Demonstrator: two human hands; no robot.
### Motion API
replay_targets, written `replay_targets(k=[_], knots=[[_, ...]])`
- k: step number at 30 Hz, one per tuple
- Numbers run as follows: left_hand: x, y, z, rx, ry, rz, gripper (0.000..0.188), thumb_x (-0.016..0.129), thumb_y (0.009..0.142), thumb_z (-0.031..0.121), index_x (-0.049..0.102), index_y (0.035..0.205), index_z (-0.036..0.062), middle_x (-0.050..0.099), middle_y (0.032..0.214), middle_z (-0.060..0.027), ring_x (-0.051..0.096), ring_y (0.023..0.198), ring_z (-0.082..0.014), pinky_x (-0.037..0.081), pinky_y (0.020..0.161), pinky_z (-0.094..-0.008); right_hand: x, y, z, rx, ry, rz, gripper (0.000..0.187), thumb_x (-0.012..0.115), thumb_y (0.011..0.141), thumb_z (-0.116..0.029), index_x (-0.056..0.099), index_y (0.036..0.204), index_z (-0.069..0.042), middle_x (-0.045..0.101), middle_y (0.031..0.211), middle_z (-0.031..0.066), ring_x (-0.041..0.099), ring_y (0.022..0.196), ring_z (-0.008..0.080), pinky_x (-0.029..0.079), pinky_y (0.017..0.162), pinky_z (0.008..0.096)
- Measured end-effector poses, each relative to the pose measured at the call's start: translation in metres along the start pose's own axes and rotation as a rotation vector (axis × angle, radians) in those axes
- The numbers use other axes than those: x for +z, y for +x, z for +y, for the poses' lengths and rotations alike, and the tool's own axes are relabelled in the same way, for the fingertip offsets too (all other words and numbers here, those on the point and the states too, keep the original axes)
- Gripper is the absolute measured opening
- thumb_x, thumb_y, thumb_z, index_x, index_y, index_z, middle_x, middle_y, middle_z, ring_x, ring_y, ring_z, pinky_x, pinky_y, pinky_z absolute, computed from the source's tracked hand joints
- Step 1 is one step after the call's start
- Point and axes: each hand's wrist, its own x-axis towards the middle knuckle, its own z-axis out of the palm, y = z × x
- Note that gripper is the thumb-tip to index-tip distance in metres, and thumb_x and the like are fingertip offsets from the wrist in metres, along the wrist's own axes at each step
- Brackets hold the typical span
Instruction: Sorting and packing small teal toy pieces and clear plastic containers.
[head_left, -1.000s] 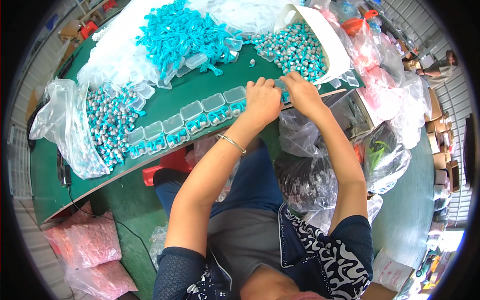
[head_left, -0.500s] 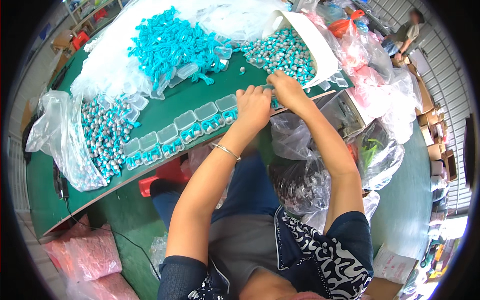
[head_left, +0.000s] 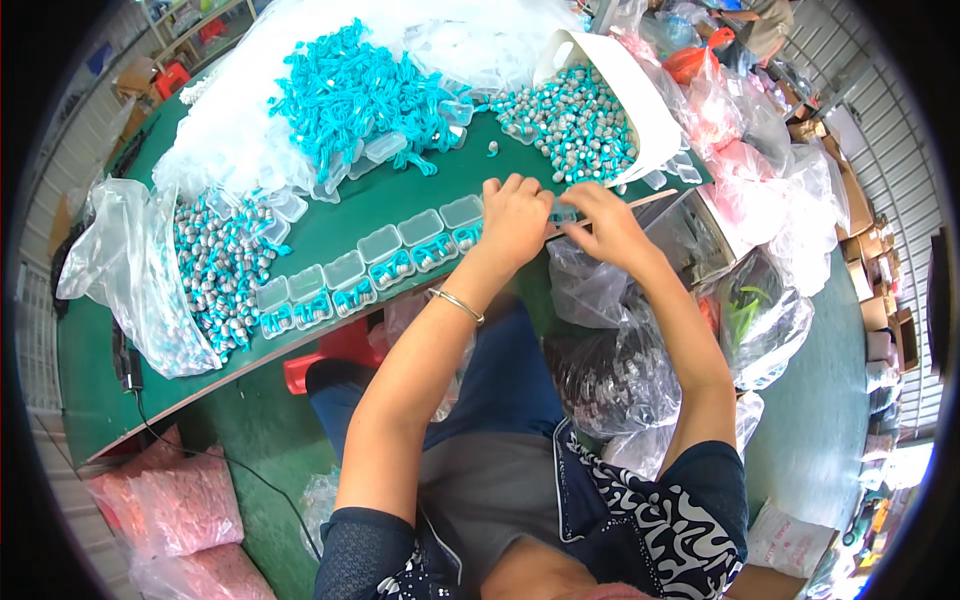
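Note:
Along the front of the green table runs a row of small clear plastic boxes (head_left: 379, 245) with lids raised, several of them packed with teal-and-grey pieces (head_left: 391, 268). My left hand (head_left: 513, 220) bends its fingers down over the right part of this row and covers what is under them. Just to its right, my right hand (head_left: 606, 225) curls its fingers and thumb at the end box (head_left: 564, 214). Whatever its fingertips hold is too small or hidden to make out. Grey-tipped teal pieces (head_left: 575, 120) spill from a white container (head_left: 650, 115) beyond my right hand.
A heap of teal corded pieces (head_left: 355, 95) lies at the back, beside white plastic bagging (head_left: 225, 120). On the left, a clear bag (head_left: 125, 270) spills more grey-tipped pieces (head_left: 222, 275). Filled plastic bags (head_left: 745, 180) crowd the right. A red stool (head_left: 345, 345) stands under the table edge.
My right hand has drawn back from the grey-tipped pieces to the end of the box row. My left hand stays over the boxes. The view has shifted slightly.

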Motion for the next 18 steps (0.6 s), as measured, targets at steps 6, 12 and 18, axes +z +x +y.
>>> replay_targets(k=[6,12,18], knots=[[0.002,0.000,-0.003,0.067,0.033,0.030,0.016,0.072,0.075,0.023,0.069,0.084,0.0104,0.061,0.087,-0.0028,0.058,0.088,-0.0224,0.036,0.076,-0.0426,0.013,-0.008,0.000,0.000,0.044,0.070,0.038,0.068,0.072,0.000,0.058,0.109,-0.002,0.057,0.105,0.0170,0.056,0.099,0.0361,0.047,0.085,0.0419],[-0.010,-0.014,0.019,0.116,-0.061,0.044,0.018,0.069,0.079,0.024,0.066,0.086,0.0084,0.061,0.086,-0.0061,0.058,0.086,-0.0248,0.038,0.076,-0.0411,0.000,-0.031,-0.010,0.024,0.134,0.102,0.029,0.067,0.077,-0.001,0.061,0.106,0.001,0.060,0.098,0.0170,0.058,0.092,0.0356,0.048,0.080,0.0411],[-0.036,-0.070,0.029,0.101,-0.495,0.041,0.017,0.071,0.077,0.015,0.061,0.083,0.0021,0.058,0.081,-0.0118,0.055,0.080,-0.0331,0.046,0.070,-0.0436,0.000,-0.057,-0.069,0.151,0.346,0.033,0.025,0.068,0.076,0.002,0.063,0.101,-0.001,0.058,0.088,0.0121,0.058,0.073,0.0232,0.047,0.062,0.0308]])
